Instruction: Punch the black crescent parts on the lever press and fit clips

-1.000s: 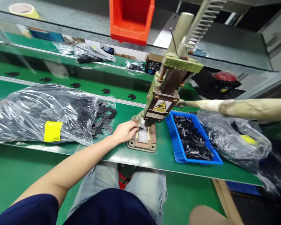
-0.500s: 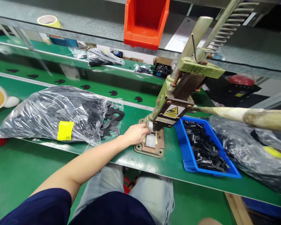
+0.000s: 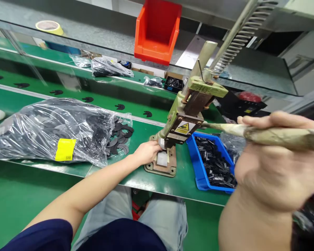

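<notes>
A bench-mounted hand press (image 3: 184,115) stands on the green table, with a warning label on its front. My left hand (image 3: 148,152) is at its base, fingertips pinched together beside the pale block under the ram. What they hold, if anything, is too small and hidden to make out. In front of those fingers a whitish plate (image 3: 162,158) lies on the base. My right hand (image 3: 279,164), blurred and close to the camera, is around the press's long tape-wrapped lever (image 3: 279,137), its fingers partly hidden.
Left of the press lies a clear bag (image 3: 49,129) of black curved parts, some spilling out. A blue tray (image 3: 199,170) of small black parts stands on the right. Above, a red-orange bin (image 3: 154,52) and a tape roll (image 3: 49,27) sit on the shelf. Black pieces (image 3: 119,106) line the strip behind.
My right hand has come up from the lower right edge to the lever. My left hand stays at the press base. The view has shifted to the right.
</notes>
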A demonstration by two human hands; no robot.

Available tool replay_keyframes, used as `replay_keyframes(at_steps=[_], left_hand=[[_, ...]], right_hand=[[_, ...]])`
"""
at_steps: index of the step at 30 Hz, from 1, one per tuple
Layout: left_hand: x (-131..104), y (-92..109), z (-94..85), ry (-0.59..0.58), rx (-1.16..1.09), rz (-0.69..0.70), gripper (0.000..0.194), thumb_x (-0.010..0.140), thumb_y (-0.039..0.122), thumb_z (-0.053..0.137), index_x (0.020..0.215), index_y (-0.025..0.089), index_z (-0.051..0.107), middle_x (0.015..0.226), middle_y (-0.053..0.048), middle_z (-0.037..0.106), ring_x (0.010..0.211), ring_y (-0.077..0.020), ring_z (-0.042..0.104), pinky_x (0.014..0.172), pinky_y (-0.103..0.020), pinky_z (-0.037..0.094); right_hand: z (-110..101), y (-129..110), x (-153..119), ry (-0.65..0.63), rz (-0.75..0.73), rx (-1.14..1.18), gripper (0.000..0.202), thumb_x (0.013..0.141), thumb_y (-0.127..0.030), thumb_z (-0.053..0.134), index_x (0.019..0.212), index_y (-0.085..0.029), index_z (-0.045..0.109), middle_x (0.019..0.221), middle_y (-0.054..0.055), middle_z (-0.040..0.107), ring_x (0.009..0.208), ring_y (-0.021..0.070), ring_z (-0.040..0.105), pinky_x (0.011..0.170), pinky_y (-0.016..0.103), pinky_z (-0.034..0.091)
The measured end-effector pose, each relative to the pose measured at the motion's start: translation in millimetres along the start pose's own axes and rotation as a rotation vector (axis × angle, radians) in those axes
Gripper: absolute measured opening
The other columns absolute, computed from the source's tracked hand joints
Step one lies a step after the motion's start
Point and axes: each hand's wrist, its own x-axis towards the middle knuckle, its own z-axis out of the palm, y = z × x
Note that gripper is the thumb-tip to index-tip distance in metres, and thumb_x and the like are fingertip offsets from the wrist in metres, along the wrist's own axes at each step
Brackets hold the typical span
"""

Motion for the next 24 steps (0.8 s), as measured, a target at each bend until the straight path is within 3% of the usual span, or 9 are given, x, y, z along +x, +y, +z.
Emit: replay_keyframes(at_steps=[3, 6, 11, 13, 15, 18, 21, 24], left_hand=[[1, 2, -1.5, 0.011, -0.016, -0.033, 0.024, 0.100, 0.018, 0.053, 0.114, 0.023, 0.072, 0.113, -0.007, 0.074, 0.109, -0.0221, 0.070, 0.095, -0.034, 0.057], [2, 2, -2.3, 0.028, -0.043, -0.112, 0.021, 0.100, 0.019, 0.056, 0.118, 0.021, 0.065, 0.110, -0.008, 0.076, 0.104, -0.0228, 0.072, 0.089, -0.034, 0.057], [3, 4, 1.2, 0.006, -0.099, -0.189, 0.017, 0.100, 0.025, 0.058, 0.116, 0.022, 0.061, 0.110, -0.005, 0.078, 0.104, -0.0233, 0.074, 0.087, -0.034, 0.057], [4, 4, -0.3, -0.021, -0.114, -0.195, 0.017, 0.101, 0.029, 0.058, 0.116, 0.023, 0.062, 0.112, -0.004, 0.079, 0.106, -0.0226, 0.074, 0.088, -0.032, 0.057], [8, -5, -8.4, -0.082, -0.095, -0.183, 0.020, 0.102, 0.033, 0.056, 0.118, 0.024, 0.063, 0.114, -0.004, 0.079, 0.108, -0.0220, 0.074, 0.091, -0.031, 0.057], [18, -43, -35.5, -0.195, 0.063, -0.240, 0.024, 0.101, 0.034, 0.056, 0.119, 0.025, 0.068, 0.118, -0.006, 0.078, 0.111, -0.0237, 0.073, 0.096, -0.032, 0.057], [27, -104, -71.3, -0.264, 0.297, -0.436, 0.035, 0.099, 0.028, 0.056, 0.132, 0.024, 0.067, 0.136, -0.008, 0.072, 0.127, -0.0254, 0.066, 0.109, -0.034, 0.050], [31, -159, -95.0, -0.368, 0.341, -0.498, 0.046, 0.090, 0.023, 0.064, 0.135, 0.021, 0.068, 0.139, -0.011, 0.071, 0.127, -0.0278, 0.066, 0.111, -0.035, 0.049]], right_hand=[[9, -2, 6, 0.143, -0.037, 0.078, 0.007, 0.083, -0.033, 0.077, 0.084, -0.029, 0.071, 0.079, 0.003, 0.059, 0.078, 0.0216, 0.065, 0.087, 0.055, 0.057], [11, 6, -21, 0.153, -0.064, 0.050, 0.026, 0.080, -0.037, 0.075, 0.060, -0.030, 0.059, 0.059, 0.002, 0.048, 0.059, 0.0229, 0.056, 0.073, 0.060, 0.057], [2, 36, -104, 0.110, -0.017, -0.118, 0.021, 0.073, -0.032, 0.072, 0.057, -0.042, 0.063, 0.054, 0.001, 0.054, 0.062, 0.0339, 0.061, 0.087, 0.082, 0.052], [-2, 48, -124, 0.085, -0.024, -0.154, 0.019, 0.070, -0.029, 0.074, 0.061, -0.043, 0.065, 0.057, -0.001, 0.060, 0.065, 0.0342, 0.064, 0.092, 0.082, 0.053], [-5, 58, -132, 0.078, -0.093, -0.134, 0.017, 0.069, -0.025, 0.074, 0.061, -0.036, 0.064, 0.060, -0.003, 0.063, 0.067, 0.0299, 0.066, 0.095, 0.077, 0.056], [-5, 64, -131, 0.062, -0.181, -0.074, 0.016, 0.071, -0.020, 0.073, 0.061, -0.027, 0.062, 0.064, -0.004, 0.066, 0.070, 0.0238, 0.067, 0.096, 0.069, 0.059], [-2, 64, -130, 0.107, -0.182, -0.061, 0.018, 0.076, -0.022, 0.072, 0.062, -0.025, 0.061, 0.067, -0.004, 0.065, 0.073, 0.0212, 0.067, 0.098, 0.064, 0.059], [2, 62, -132, 0.131, -0.175, -0.046, 0.022, 0.079, -0.022, 0.072, 0.062, -0.024, 0.059, 0.067, -0.004, 0.064, 0.074, 0.0203, 0.067, 0.099, 0.064, 0.058]])
